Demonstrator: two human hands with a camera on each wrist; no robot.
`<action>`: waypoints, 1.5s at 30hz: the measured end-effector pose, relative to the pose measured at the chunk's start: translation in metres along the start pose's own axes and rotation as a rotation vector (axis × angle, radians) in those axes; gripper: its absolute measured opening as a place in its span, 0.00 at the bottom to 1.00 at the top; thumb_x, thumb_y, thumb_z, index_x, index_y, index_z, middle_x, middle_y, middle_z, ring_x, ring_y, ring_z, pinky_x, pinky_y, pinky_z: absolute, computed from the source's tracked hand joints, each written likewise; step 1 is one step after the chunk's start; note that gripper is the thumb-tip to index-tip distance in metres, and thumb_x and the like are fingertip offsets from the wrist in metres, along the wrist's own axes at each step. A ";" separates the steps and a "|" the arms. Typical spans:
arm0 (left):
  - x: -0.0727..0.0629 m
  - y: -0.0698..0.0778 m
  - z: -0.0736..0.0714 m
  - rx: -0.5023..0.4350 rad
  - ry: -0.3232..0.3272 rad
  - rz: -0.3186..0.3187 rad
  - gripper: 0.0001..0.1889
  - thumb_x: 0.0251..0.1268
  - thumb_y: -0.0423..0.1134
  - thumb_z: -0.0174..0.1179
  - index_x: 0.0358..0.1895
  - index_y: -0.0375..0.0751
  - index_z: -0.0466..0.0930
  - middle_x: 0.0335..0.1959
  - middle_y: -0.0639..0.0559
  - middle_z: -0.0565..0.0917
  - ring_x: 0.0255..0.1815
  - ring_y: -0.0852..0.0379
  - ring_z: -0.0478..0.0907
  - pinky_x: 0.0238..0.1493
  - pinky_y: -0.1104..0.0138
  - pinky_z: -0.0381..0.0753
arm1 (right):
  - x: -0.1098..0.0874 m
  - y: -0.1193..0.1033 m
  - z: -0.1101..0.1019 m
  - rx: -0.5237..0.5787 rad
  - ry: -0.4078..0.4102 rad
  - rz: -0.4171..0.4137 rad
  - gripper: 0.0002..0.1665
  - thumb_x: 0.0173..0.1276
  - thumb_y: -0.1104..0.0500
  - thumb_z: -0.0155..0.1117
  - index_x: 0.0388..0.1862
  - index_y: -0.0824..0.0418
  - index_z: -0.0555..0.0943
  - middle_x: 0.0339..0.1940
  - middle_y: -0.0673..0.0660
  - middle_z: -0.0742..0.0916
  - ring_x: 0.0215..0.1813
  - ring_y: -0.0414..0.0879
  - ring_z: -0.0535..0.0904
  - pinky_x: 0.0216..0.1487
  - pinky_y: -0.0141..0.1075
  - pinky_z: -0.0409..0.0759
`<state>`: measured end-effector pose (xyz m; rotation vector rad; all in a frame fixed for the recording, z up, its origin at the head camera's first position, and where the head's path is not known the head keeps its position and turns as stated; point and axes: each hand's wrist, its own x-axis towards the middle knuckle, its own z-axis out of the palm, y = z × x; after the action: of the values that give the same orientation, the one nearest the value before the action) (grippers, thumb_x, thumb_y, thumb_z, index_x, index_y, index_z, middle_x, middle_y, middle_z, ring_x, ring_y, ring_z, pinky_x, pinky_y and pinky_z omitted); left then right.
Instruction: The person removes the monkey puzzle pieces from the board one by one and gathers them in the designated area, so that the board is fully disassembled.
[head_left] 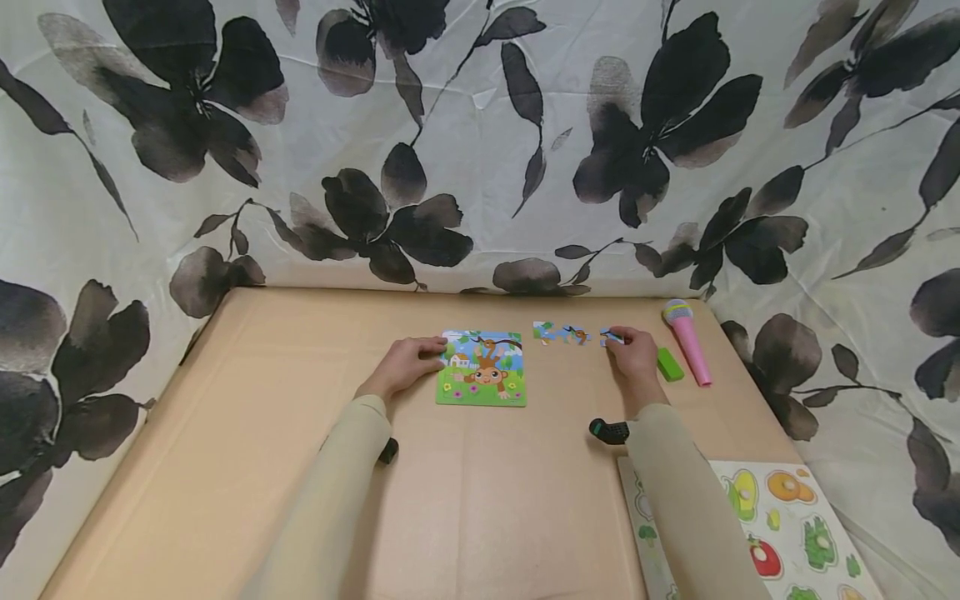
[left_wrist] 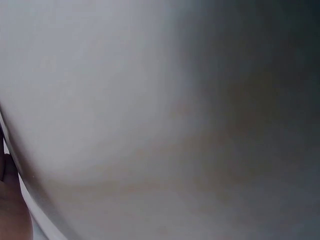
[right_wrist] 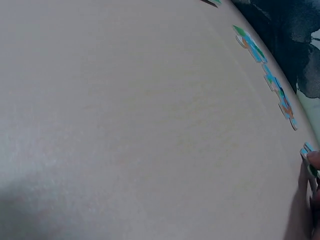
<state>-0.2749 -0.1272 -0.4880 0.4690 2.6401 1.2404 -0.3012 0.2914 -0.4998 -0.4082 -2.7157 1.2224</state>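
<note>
Clock positions run from the puzzle in the head view and from frame centre in the wrist views. Nearest, at 4 o'clock, a printed sheet (head_left: 786, 525) of fruit and vegetables lies on the table (head_left: 247, 400); the right sleeve (head_left: 697, 500) crosses and hides its middle, and the lower frame edge cuts it off. A black device (head_left: 609, 432) shows by the right wrist.

The puzzle (head_left: 481, 368), a monkey scene, lies flat; its full face appears in the head view alone. At its 9 o'clock side the left hand (head_left: 401, 367) touches the edge, fingers extended. The left wrist view gives mainly a blurred pale surface, with part of a hand cropped at 8 o'clock.

At 3 o'clock the right hand (head_left: 636, 358) pinches a puzzle piece (head_left: 606, 336), partly covered by the fingers; the right wrist view crops both at 3 o'clock. That view also shows the side edges of two loose pieces (head_left: 577, 335), which lie at the puzzle's 2 o'clock, and an unidentifiable coloured corner cut off at 1 o'clock.

Just past the right hand, at 3 o'clock, lie a green block (head_left: 670, 364) and a pink microphone (head_left: 690, 346). Farthest, at 12 o'clock, rises a floral cloth (head_left: 465, 125).
</note>
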 end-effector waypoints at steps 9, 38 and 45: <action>0.002 -0.003 0.001 0.037 -0.007 0.024 0.20 0.66 0.36 0.64 0.60 0.35 0.80 0.66 0.48 0.75 0.72 0.47 0.65 0.74 0.54 0.58 | -0.001 0.003 0.000 -0.077 0.008 -0.055 0.18 0.70 0.61 0.61 0.55 0.68 0.82 0.51 0.68 0.83 0.51 0.58 0.75 0.55 0.49 0.74; 0.004 0.000 0.001 0.031 -0.013 0.028 0.20 0.66 0.37 0.64 0.60 0.36 0.80 0.66 0.48 0.75 0.72 0.46 0.64 0.74 0.54 0.58 | -0.014 -0.028 0.004 0.090 -0.010 -0.062 0.20 0.74 0.60 0.57 0.61 0.66 0.78 0.52 0.66 0.80 0.51 0.56 0.74 0.48 0.42 0.73; 0.003 -0.001 0.000 0.028 -0.013 0.013 0.20 0.66 0.37 0.64 0.60 0.35 0.80 0.67 0.48 0.75 0.72 0.46 0.64 0.74 0.53 0.57 | -0.029 -0.073 0.027 0.145 -0.137 -0.194 0.20 0.73 0.58 0.59 0.61 0.65 0.79 0.57 0.63 0.80 0.55 0.56 0.76 0.51 0.45 0.77</action>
<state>-0.2778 -0.1270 -0.4891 0.4976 2.6512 1.2008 -0.2933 0.2175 -0.4633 -0.0439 -2.6756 1.4265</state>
